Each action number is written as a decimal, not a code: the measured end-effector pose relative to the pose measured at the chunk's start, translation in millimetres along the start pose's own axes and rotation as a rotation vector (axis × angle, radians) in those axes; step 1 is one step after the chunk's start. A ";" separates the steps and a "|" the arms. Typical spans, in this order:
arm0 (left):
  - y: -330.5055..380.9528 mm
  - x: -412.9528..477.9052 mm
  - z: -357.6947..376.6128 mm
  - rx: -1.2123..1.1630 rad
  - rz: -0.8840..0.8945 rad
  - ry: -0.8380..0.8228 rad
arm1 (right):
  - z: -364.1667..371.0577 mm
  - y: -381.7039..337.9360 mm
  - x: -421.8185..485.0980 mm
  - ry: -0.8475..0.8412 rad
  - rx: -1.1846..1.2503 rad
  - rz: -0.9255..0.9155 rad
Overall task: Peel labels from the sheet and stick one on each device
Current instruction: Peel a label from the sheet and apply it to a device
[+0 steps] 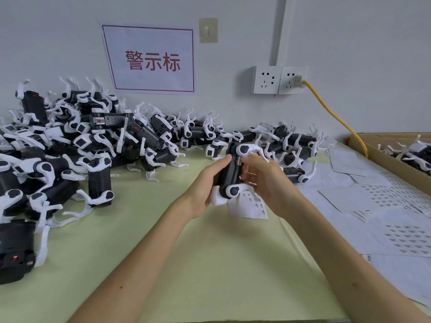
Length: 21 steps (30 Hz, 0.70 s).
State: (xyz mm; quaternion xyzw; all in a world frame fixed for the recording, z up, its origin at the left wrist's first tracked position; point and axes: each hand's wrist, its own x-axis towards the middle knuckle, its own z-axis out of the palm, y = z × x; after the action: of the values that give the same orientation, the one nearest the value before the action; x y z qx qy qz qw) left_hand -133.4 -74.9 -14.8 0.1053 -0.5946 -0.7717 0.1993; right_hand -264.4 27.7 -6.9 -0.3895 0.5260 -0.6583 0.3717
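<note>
Both hands hold one device (231,173) up over the green table (163,241), about mid-pic. It's a black body w/ white legs & round black-and-white joints. The left hand (207,183) grips the body from the left side, fingers wrapped under, thumb on top. The right hand (268,183) is curled round the right side, w/ the thumb tip on the black body near the top joint. A small pale patch (239,161) sits on the body just by that thumb; can't tell if it's a label. The label sheet (249,207) lies flat on the table right under the hands, partly hidden by them, w/ little dark marks in rows. A big pile of devices (70,148) fills the left side, all jumbled & touching, legs sticking up. More of the same run in a row along the wall (279,141) behind the hands. On the right lie loose sheets (384,199), overlapping, some w/ rows of small labels. A cardboard box (363,148) at the far right holds a few more devices. On the wall: a sign (151,59) w/ red letters, two white sockets (277,79) & a yellow cord (338,120) plugged into the right one, going down by the box.
</note>
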 end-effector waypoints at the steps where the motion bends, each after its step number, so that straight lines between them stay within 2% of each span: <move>1: 0.6 1.2 -0.6 -0.029 -0.023 0.015 | 0.6 -0.4 -0.5 0.031 -0.030 -0.006; 7: 2.6 6.0 -6.8 -0.075 -0.092 0.099 | -0.1 -0.9 -1.9 0.352 -0.276 -0.240; 10: 0.5 5.5 -6.8 -0.039 -0.151 0.041 | -4.0 -5.6 -3.2 0.207 -0.432 -0.340; 12: -0.6 3.5 -6.8 -0.009 -0.180 -0.038 | -7.6 -7.2 -2.1 0.056 -0.519 -0.325; 14: -0.8 2.2 -7.7 0.012 -0.190 -0.073 | -11.7 -7.9 -1.5 -0.025 -0.525 -0.293; 18: 0.4 0.5 -9.1 0.020 -0.227 -0.094 | -15.1 -6.2 -3.0 -0.079 -0.504 -0.188; 21: -1.1 0.9 -8.3 0.064 -0.272 -0.119 | -13.1 -5.5 -3.2 -0.072 -0.521 -0.186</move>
State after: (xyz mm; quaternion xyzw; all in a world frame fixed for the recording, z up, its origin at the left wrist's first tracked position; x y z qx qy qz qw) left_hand -131.1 -82.4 -18.1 0.1456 -0.6099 -0.7771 0.0538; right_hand -275.3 36.7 -3.7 -0.5416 0.6260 -0.5181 0.2154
